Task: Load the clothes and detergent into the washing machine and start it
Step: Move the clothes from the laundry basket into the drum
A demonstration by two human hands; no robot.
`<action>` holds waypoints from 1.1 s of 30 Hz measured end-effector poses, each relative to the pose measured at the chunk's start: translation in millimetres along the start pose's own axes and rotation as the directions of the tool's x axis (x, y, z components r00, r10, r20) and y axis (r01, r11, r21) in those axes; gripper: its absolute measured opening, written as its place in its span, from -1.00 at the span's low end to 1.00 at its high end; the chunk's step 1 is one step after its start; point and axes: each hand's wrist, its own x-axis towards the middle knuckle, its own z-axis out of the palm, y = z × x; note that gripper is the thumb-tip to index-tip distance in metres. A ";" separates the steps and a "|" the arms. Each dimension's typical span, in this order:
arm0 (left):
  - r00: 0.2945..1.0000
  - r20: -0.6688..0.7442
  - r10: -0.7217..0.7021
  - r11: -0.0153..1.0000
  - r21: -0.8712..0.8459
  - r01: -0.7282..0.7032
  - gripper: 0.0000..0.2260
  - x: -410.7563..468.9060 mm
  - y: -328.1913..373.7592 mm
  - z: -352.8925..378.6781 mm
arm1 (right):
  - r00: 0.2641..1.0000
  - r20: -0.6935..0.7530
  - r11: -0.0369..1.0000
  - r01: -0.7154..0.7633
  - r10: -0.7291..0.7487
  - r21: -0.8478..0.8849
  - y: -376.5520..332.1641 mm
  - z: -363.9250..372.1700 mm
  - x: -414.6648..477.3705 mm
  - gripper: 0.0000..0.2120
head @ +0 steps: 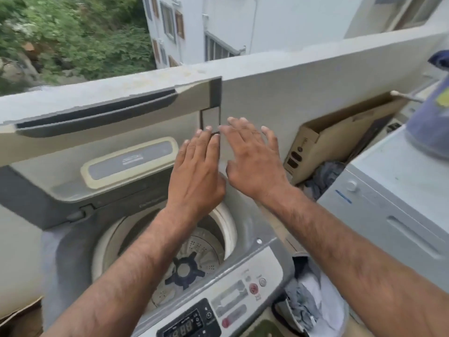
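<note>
— Where is the washing machine relative to the hands?
— Right under them. Its lid stands raised against the balcony wall, and the drum lies bare below the forearms. The clothes sit in a basket just right of the control panel.
— And around it?
— An open balcony; a cardboard box and a second white appliance on the right.
— The hands?
— The left hand and right hand are both spread flat, fingers extended, at the lid's right edge, gripping nothing.
</note>
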 end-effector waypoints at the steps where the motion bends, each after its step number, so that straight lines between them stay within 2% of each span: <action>1: 0.999 0.036 0.031 0.999 -0.006 -0.031 -0.32 2.9 14.2 8.9 | 0.999 0.029 0.999 -0.036 0.036 -0.007 16.4 -0.6 -10.9 -0.31; 9: 0.928 0.265 0.263 0.965 -0.063 -0.255 -0.30 21.6 136.3 87.1 | 0.945 0.074 0.948 -0.318 0.318 -0.011 151.6 2.4 -108.0 -0.23; 16: 0.840 0.429 0.333 0.943 -0.137 -0.303 -0.31 18.3 250.7 189.7 | 0.833 0.222 0.849 -0.527 0.506 0.041 278.6 32.9 -199.6 -0.23; 20: 0.736 0.594 0.324 0.944 -0.154 -0.291 -0.32 0.7 304.3 269.3 | 0.721 0.368 0.760 -0.647 0.587 0.057 345.6 76.8 -263.4 -0.24; 24: 0.626 0.726 0.284 0.956 -0.163 -0.245 -0.33 -25.7 333.6 339.6 | 0.640 0.466 0.700 -0.711 0.610 0.060 388.5 126.8 -322.1 -0.25; 29: 0.481 0.845 0.232 0.968 -0.151 -0.201 -0.34 -75.2 334.6 428.0 | 0.543 0.598 0.660 -0.751 0.590 0.031 415.1 202.3 -384.6 -0.26; 33: 0.330 0.919 0.216 0.971 -0.166 -0.173 -0.32 -119.4 317.0 501.7 | 0.465 0.688 0.623 -0.782 0.558 0.024 422.8 278.6 -430.4 -0.24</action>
